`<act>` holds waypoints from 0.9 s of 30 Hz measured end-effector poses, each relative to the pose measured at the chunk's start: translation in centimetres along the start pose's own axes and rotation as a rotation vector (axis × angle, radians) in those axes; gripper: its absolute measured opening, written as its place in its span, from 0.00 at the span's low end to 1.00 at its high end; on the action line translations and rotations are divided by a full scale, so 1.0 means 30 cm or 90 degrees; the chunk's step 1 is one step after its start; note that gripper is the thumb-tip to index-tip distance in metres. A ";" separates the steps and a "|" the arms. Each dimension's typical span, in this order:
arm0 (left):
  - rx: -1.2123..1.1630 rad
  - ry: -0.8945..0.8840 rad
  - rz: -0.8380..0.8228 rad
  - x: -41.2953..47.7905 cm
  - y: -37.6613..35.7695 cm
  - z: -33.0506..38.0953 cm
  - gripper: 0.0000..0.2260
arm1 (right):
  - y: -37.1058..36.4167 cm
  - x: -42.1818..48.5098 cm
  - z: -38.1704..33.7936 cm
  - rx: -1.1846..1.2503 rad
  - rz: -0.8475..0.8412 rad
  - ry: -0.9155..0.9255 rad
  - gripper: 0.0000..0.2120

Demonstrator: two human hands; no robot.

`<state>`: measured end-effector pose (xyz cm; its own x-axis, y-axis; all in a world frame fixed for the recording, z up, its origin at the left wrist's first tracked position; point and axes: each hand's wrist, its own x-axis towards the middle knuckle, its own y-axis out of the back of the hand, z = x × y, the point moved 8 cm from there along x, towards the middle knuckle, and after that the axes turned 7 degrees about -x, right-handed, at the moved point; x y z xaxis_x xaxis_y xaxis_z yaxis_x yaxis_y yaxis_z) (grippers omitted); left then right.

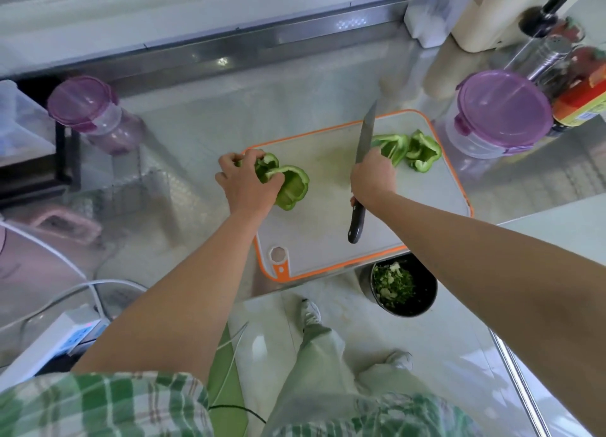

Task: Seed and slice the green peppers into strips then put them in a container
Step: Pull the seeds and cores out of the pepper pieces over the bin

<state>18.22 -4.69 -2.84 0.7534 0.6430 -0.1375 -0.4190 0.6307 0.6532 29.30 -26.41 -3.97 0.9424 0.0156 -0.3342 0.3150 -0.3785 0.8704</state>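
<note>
A white cutting board (pixel 328 240) with an orange rim lies on the steel counter. At its left end my left hand (pixel 246 184) grips hollowed green pepper pieces (pixel 292 187), cut side up. My right hand (pixel 372 181) holds a black-handled knife (pixel 364 148), blade pointing away over the board. Two more seeded pepper pieces (pixel 416 151) lie at the board's far right corner, just beyond my right hand. A lidded clear container (pixel 501 115) with a purple lid stands right of the board. A second purple-lidded container (pixel 88 112) stands far left.
A black bin (pixel 423 292) holding green scraps sits on the floor below the board's near edge. Bottles and jars (pixel 557 59) crowd the back right. A wire rack (pixel 131 187) and a pink appliance (pixel 49 240) occupy the left, with a power strip (pixel 65 335) and cables.
</note>
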 end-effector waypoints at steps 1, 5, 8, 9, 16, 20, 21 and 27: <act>-0.005 0.001 -0.001 0.001 -0.002 -0.002 0.17 | -0.004 -0.005 -0.001 -0.017 -0.003 0.029 0.06; -0.006 0.002 -0.007 0.003 -0.011 -0.004 0.17 | 0.019 -0.016 -0.005 -0.095 -0.001 0.125 0.02; -0.002 0.002 -0.009 0.000 -0.013 -0.006 0.17 | 0.072 0.012 -0.008 -0.154 0.046 0.121 0.06; -0.001 0.004 -0.008 -0.002 -0.011 -0.008 0.17 | 0.075 0.018 -0.012 -0.172 0.051 0.119 0.08; -0.010 0.018 0.007 -0.003 0.013 -0.021 0.17 | -0.009 -0.077 -0.081 -0.214 0.008 0.278 0.09; -0.025 0.023 -0.003 -0.002 0.014 -0.027 0.16 | 0.033 -0.019 -0.063 -0.179 0.047 0.225 0.07; -0.026 0.024 -0.005 -0.003 0.015 -0.029 0.16 | 0.043 -0.004 -0.056 -0.179 0.058 0.208 0.08; -0.033 0.032 -0.002 -0.004 0.027 -0.039 0.16 | -0.042 -0.095 -0.109 -0.234 0.014 0.388 0.07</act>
<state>17.19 -3.74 -3.17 0.7283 0.6618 -0.1775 -0.4442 0.6532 0.6132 26.59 -22.95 -2.93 0.8101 0.5675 -0.1470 0.2114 -0.0490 0.9762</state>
